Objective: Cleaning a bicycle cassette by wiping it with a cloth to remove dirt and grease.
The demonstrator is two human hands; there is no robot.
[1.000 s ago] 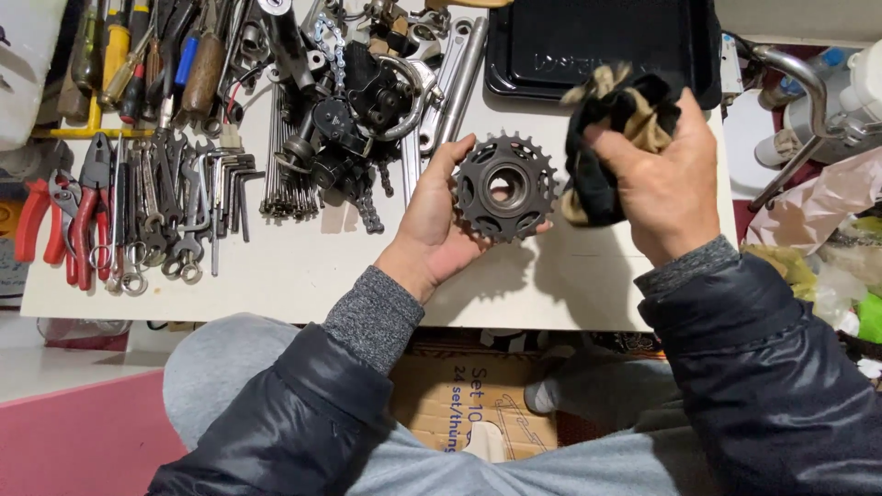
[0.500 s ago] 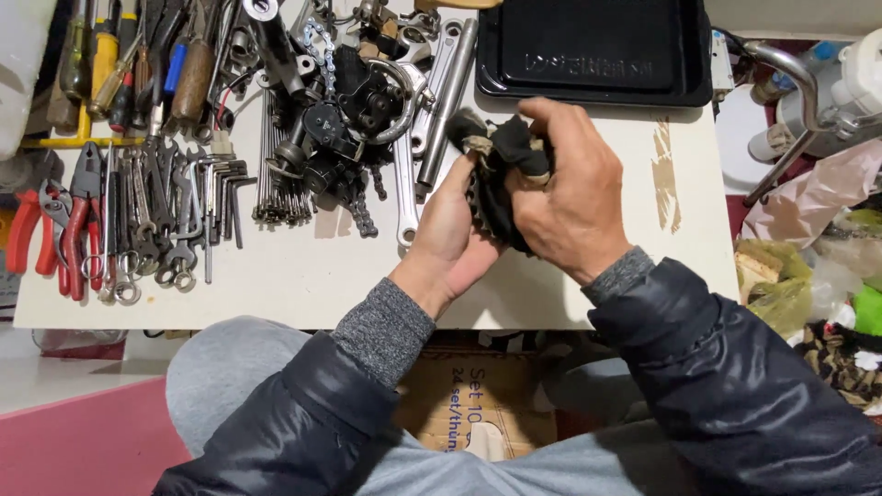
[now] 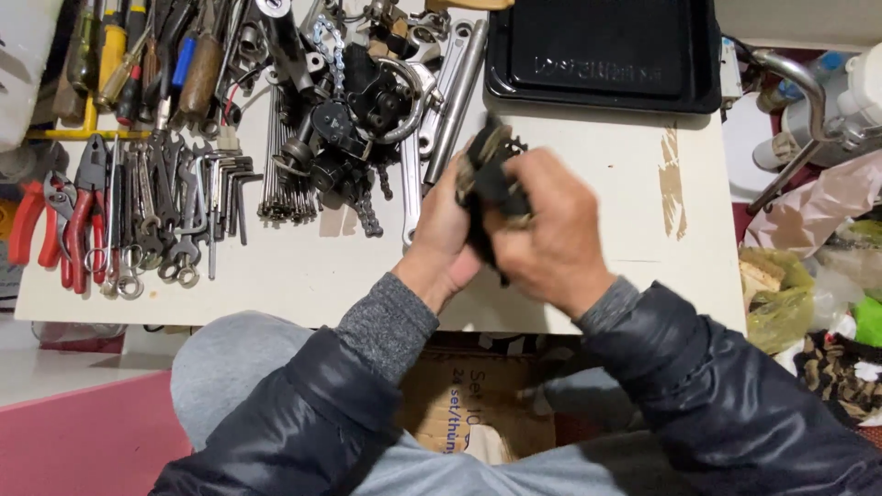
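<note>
I see the toothed sprocket cluster [image 3: 501,152] at frame center, mostly wrapped in a dark rag [image 3: 487,197]. My left hand [image 3: 446,230] cups it from nine o'clock; my right hand [image 3: 551,234] presses the rag on from three. A black tray [image 3: 606,55] sits at twelve o'clock on the white surface [image 3: 588,184], pliers [image 3: 69,225] far at nine.

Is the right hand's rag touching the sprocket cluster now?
Touching. Head view: the right hand presses the dark rag against the sprocket cluster, which the left hand cradles from behind; teeth poke out above the rag.
</note>
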